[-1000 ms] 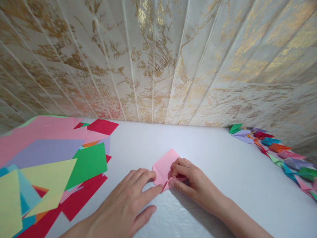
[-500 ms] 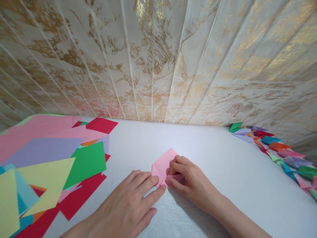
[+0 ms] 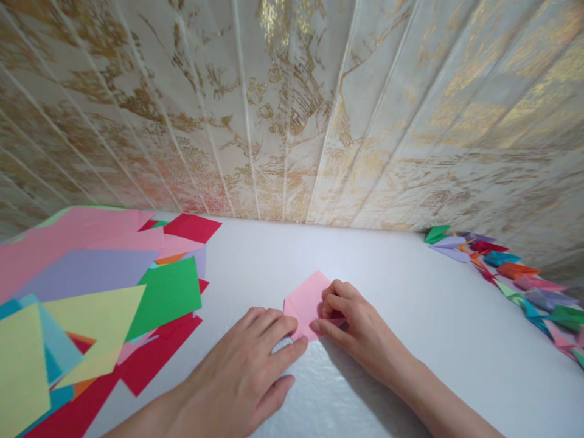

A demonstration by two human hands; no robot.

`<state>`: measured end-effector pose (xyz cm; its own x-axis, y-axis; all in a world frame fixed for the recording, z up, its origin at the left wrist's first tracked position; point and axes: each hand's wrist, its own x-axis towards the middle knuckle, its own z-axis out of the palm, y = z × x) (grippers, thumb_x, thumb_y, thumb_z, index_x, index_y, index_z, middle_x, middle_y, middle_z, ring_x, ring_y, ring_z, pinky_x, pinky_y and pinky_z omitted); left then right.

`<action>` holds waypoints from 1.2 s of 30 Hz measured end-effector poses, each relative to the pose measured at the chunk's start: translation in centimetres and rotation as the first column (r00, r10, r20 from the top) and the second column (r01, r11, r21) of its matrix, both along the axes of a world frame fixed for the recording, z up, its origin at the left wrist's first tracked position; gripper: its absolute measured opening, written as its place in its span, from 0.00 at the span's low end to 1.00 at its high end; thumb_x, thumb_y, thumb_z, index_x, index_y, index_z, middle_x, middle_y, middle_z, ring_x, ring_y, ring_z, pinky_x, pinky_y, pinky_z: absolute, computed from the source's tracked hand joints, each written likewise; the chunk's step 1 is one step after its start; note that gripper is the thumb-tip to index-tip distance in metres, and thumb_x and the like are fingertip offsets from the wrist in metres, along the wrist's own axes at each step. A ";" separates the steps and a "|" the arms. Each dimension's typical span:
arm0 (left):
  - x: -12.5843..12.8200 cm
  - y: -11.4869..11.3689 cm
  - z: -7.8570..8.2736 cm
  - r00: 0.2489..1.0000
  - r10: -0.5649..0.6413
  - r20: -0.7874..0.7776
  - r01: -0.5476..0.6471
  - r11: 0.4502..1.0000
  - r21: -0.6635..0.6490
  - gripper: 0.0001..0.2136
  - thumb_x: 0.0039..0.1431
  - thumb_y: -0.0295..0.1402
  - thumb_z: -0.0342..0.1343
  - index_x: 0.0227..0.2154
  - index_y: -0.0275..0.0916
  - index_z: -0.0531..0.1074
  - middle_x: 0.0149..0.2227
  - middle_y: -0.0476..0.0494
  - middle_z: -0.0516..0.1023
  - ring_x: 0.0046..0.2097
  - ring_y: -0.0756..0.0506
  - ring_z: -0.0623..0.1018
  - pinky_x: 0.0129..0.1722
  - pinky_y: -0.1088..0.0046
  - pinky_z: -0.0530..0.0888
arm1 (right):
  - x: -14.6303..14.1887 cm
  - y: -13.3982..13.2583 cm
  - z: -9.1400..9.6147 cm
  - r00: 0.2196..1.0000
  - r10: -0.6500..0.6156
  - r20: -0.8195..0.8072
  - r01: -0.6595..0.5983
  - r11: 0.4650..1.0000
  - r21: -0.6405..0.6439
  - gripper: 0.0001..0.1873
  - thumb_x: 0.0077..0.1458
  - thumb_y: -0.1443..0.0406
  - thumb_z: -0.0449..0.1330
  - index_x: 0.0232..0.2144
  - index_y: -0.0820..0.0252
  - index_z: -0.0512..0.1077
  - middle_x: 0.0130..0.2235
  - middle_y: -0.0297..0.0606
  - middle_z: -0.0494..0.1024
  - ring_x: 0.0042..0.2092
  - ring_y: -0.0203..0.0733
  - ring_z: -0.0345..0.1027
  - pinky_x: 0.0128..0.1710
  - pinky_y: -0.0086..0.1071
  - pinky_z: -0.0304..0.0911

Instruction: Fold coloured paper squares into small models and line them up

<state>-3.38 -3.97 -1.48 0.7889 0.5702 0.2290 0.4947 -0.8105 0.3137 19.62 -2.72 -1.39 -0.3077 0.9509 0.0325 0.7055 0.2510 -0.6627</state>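
Observation:
A small folded piece of pink paper (image 3: 305,301) lies on the white tabletop (image 3: 255,261), in front of me at the middle. My left hand (image 3: 260,365) rests to its left, fingers spread and reaching forward, with fingertips on the paper's lower left edge. At the paper's right side, my right hand (image 3: 351,319) is closed in a pinch on its lower right part, the other fingers curled. Those fingers hide the paper's right corner and the exact fold under them.
Loose coloured sheets overlap on the left, among them a green sheet (image 3: 170,298), a pale yellow sheet (image 3: 98,322) and a red sheet (image 3: 194,227). Several folded paper pieces (image 3: 517,270) line the right edge. A gold-patterned curtain (image 3: 292,121) hangs behind the table.
My right thumb has moved slightly up and right along the pink paper, and a small flap near the lower corner looks flatter. The whole view has shifted a little.

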 end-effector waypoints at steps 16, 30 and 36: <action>0.5 -0.6 0.5 0.998 -0.029 -0.047 0.033 0.995 0.095 0.16 0.66 0.28 0.51 0.55 0.35 0.70 0.55 0.41 0.77 0.53 0.42 0.74 0.55 0.64 0.69 | 1.0 -0.2 -0.1 0.995 -0.005 0.100 -0.002 0.997 0.075 0.12 0.60 0.71 0.61 0.25 0.58 0.65 0.35 0.36 0.68 0.39 0.45 0.62 0.41 0.41 0.61; 0.8 -0.5 0.6 0.999 -0.027 -0.027 0.028 0.998 0.052 0.16 0.64 0.26 0.51 0.53 0.37 0.71 0.55 0.43 0.77 0.52 0.41 0.74 0.55 0.61 0.69 | -1.0 -1.5 0.1 0.986 -0.068 0.150 0.050 0.992 0.117 0.10 0.51 0.71 0.63 0.35 0.56 0.67 0.40 0.37 0.71 0.42 0.48 0.61 0.43 0.43 0.57; 0.7 -0.7 1.0 0.999 -0.018 -0.040 0.020 0.999 0.039 0.16 0.63 0.26 0.52 0.54 0.37 0.70 0.54 0.42 0.76 0.52 0.42 0.74 0.53 0.62 0.70 | 1.3 -0.7 0.5 0.984 -0.063 0.166 0.052 0.996 0.074 0.12 0.51 0.72 0.59 0.39 0.56 0.68 0.44 0.40 0.71 0.45 0.49 0.61 0.45 0.45 0.58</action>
<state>-2.72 -4.63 -0.53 0.8084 0.5463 0.2193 0.4905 -0.8311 0.2620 20.94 -3.46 -0.90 -0.2593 0.9644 0.0514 0.8198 0.2479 -0.5162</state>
